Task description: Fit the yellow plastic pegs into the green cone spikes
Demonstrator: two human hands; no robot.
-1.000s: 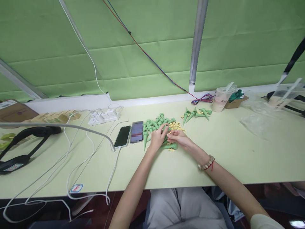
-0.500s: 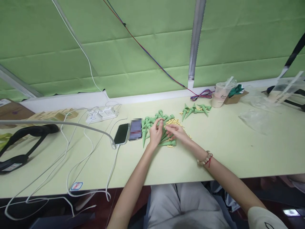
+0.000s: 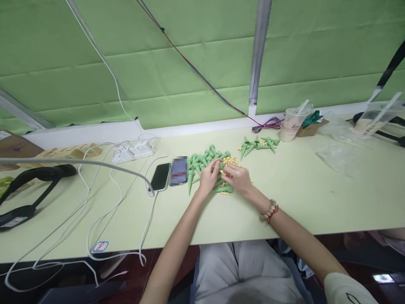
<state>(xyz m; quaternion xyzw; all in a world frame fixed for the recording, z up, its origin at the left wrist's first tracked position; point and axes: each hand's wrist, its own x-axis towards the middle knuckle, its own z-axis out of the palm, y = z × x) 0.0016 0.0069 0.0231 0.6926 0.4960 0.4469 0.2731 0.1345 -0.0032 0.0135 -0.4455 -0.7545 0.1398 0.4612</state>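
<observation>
My left hand [image 3: 209,175] is closed around a green pointed plastic spike [image 3: 222,165], whose end shows between my two hands. Right beside it, my right hand [image 3: 238,179] has its fingertips pinched on a small yellow piece [image 3: 222,172], touching or nearly touching the spike. A heap of similar green spikes [image 3: 196,165] lies behind and to the left of my hands, and more lie under them. Small yellow pieces [image 3: 232,161] are scattered just beyond my right hand. Farther back to the right is a smaller group of green spikes [image 3: 252,147].
Left of the heap lie two phones [image 3: 160,177] [image 3: 179,171]. White cables [image 3: 122,198] loop across the left side near a power strip [image 3: 135,152] and a black strap-like frame [image 3: 34,190]. A drink cup [image 3: 291,124], a small box [image 3: 311,128] and clear plastic bags [image 3: 335,158] stand or lie rightward.
My right hand has moved in against my left, its fingers curling down closer to the green spike. The left hand stays nearly in place. The view has shifted slightly.
</observation>
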